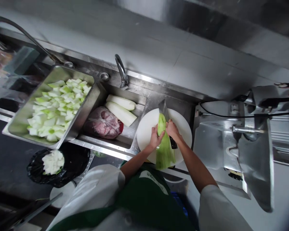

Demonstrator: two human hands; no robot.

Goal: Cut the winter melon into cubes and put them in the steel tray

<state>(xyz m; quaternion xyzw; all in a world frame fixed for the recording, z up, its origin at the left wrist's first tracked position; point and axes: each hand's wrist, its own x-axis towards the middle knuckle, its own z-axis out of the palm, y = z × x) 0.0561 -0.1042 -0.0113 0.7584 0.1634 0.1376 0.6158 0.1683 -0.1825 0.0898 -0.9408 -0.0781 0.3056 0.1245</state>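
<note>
On a round white cutting board [144, 128] lies a long pale green gourd [165, 154], its near end hanging over the board's front edge. My left hand [156, 137] grips the gourd from the left, thumb across its top. Closed on a kitchen knife [163, 107], my right hand [172, 130] is at the gourd's right side. The broad blade points away from me along the gourd's far end, and the black handle shows below my fingers. How deep the edge sits in the gourd I cannot tell.
Left of the board, a sink [127, 141] holds peeled gourd pieces [122, 114] and bagged meat [103, 123]. A deep steel tray [74, 125] of gourd chunks stands further left, above a black-lined bin [74, 160]. A faucet [121, 69] rises behind; a metal machine [207, 144] stands right.
</note>
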